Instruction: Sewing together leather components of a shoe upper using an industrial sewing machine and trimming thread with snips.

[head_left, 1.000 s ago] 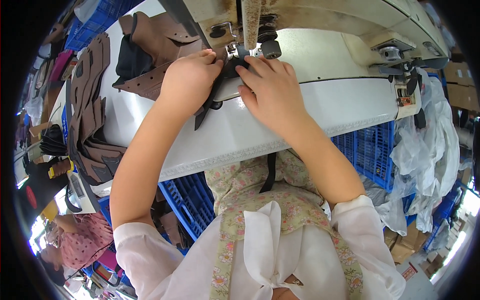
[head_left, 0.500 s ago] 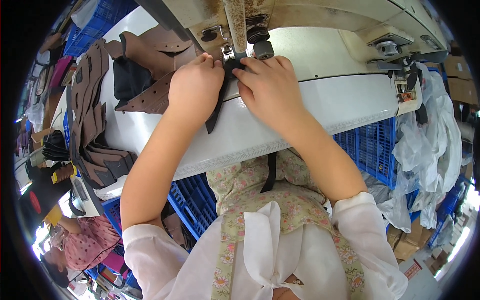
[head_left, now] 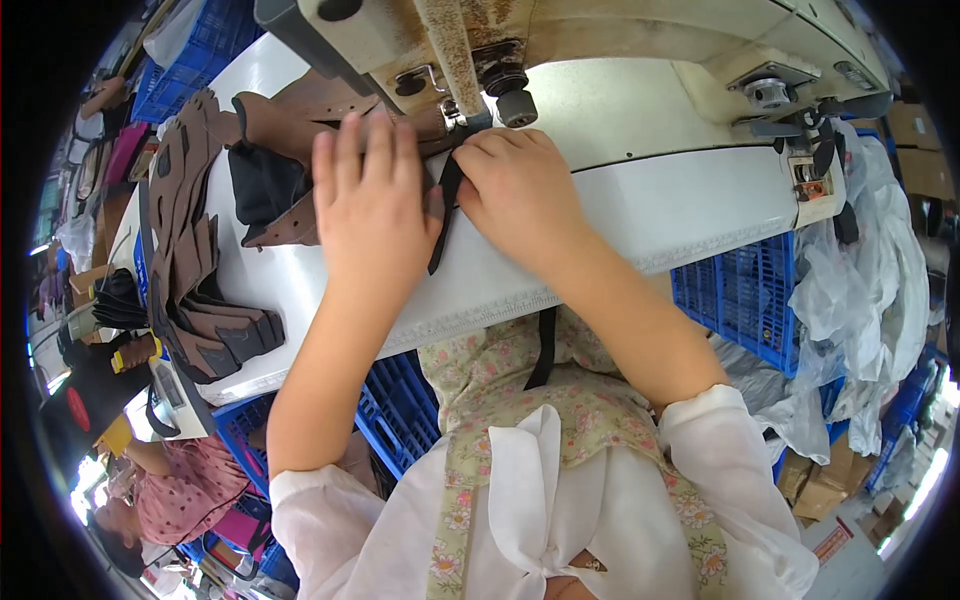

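One strip (head_left: pixel 449 188) at the machine (head_left: pixel 640 35)

The left hand (head_left: pixel 378 220), fingers stretched and slightly spread, is over the brown piece (head_left: pixel 300 112), perhaps to keep it flat; contact is unclear. The right hand (head_left: pixel 520 200) curls its fingers beside the strip near the foot (head_left: pixel 454 115), probably for close guidance; any pinch is hidden. Between them, the strip trails over the table (head_left: pixel 690 200).

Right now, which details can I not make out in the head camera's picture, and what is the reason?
All in the head view:
Brown, perforated, leather-like piece: partly hidden behind the left hand.
Narrow, flexible black strip: the back of the right hand hides whether its fingertips grip it.
Cream metal sewing machine: its top is cut off by the upper edge.
Glossy white table: the edge scale's marks are too small to read.
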A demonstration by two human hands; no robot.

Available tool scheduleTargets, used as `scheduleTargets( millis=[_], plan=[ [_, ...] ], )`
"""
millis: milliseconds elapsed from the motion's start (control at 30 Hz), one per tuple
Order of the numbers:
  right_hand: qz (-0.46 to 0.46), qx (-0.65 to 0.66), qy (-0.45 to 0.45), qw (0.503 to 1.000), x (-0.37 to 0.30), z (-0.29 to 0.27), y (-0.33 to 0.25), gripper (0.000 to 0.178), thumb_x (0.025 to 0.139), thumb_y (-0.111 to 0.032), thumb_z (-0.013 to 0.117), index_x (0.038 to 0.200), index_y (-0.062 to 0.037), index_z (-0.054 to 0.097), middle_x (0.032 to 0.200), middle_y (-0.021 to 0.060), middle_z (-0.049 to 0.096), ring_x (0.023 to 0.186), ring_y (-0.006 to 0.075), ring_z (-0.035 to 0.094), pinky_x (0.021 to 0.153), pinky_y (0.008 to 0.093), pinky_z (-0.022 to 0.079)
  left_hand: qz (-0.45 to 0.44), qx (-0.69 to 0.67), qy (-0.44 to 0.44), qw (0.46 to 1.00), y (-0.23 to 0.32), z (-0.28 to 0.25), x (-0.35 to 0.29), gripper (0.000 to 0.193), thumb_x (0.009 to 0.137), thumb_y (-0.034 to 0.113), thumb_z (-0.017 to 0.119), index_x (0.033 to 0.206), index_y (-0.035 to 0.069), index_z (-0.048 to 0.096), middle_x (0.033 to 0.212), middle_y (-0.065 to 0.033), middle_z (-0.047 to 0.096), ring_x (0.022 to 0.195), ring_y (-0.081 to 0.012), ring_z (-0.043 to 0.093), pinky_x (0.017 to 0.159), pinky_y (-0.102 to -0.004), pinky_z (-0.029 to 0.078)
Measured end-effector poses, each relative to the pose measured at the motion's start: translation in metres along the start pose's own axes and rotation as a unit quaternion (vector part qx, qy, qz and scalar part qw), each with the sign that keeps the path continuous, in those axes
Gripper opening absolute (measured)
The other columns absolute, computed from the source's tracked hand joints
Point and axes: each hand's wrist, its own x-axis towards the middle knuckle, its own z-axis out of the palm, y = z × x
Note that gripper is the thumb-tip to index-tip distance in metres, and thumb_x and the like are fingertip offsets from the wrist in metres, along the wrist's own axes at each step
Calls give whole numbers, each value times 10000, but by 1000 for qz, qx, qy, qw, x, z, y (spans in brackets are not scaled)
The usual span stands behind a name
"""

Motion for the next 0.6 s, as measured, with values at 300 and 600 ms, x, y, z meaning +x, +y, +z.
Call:
scheduleTargets(
  millis=[300, 600],
  plan=[
    [3, -41, 5, 999, -15, 4, -8, 355, 763, -176, 706, 1100, -67, 703, 1166, 120, 679, 1139, 257, 615, 963, 397, 433, -30, -26, -33, 999, -12, 8, -8, 555, 699, 177, 691, 1239, 56, 647, 1261, -123, 637, 1130, -280, 553, 1051, -429, 363],
    [-11, -65, 25, 997, -15, 9, -9, 354, 789, -200, 688, 1091, -14, 691, 1177, 167, 668, 1177, 288, 586, 1015, 402, 414, 10, -55, -31, 998, -21, 12, -6, 572, 646, 141, 676, 1213, 62, 672, 1244, -109, 658, 1082, -269, 570, 1000, -412, 401]
  ],
)
